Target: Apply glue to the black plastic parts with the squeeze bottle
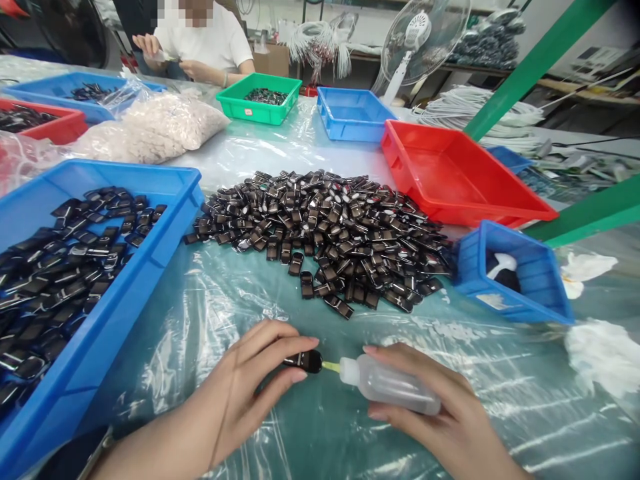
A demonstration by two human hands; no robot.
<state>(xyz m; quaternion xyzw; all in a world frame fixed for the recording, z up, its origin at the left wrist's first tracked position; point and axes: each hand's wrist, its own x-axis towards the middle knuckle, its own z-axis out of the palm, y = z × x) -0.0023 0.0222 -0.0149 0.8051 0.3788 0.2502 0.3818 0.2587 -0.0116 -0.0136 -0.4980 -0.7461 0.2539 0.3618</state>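
My left hand (240, 393) pinches a small black pod (305, 361) between thumb and fingers, low over the table. My right hand (440, 420) grips a clear squeeze bottle (390, 387) lying sideways, and its yellow nozzle tip (331, 367) touches the end of the pod. Just beyond both hands lies a big heap of the same black pods (325, 233) on the plastic-covered table (225, 307). The blue tray (165, 233) on my left holds many more pods.
An empty red tray (450, 173) and a small tilted blue bin (520, 273) lie to the right, white cloths (600, 353) beyond. Farther back are green (257, 97) and blue (350, 113) trays, bags of white parts (165, 127), a fan (420, 40), and a seated person (200, 47).
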